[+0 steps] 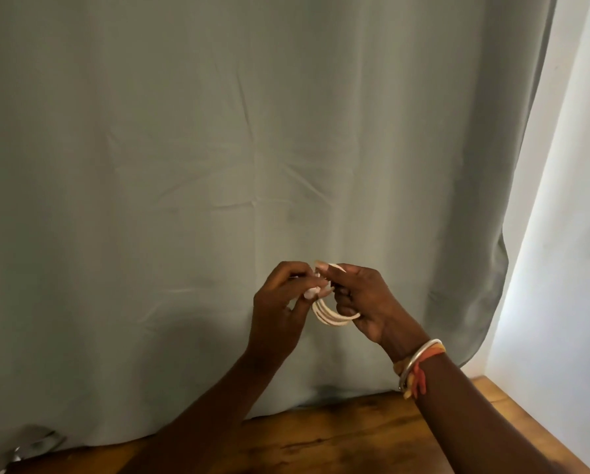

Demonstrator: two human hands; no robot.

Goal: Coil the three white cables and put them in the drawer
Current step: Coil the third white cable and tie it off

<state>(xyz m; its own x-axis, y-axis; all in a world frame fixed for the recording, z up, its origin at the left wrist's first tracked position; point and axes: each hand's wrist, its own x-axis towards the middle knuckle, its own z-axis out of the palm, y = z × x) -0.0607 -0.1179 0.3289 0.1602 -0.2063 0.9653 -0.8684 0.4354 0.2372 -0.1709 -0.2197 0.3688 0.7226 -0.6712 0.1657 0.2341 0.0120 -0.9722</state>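
Coiling looks to be the step in hand in the head view, the only one. The left hand and the right hand meet in mid-air over the desk, just below the frame's centre toward six o'clock. Between them hangs one white cable, already gathered into several small loops.

The right hand, at three o'clock of the coil, curls its fingers through the loops and presses its thumb on top. The left hand, at nine o'clock, pinches something pale at the top of the coil. That is probably the loose end or a plug, but it is too blurred to tell.

To do this well, the right hand should hold the loops flat and even while the left tucks the free end round the bundle. If the grip slackens first, the springy loops may fan open.

The loops are thin, off-white and glossy, sagging in a shallow arc toward six o'clock, well clear of the desk. A silver bangle and an orange wrist thread sit on the right wrist. A grey-green curtain fills the background, and a white wall shows at three o'clock. No drawer or other cables are in view.
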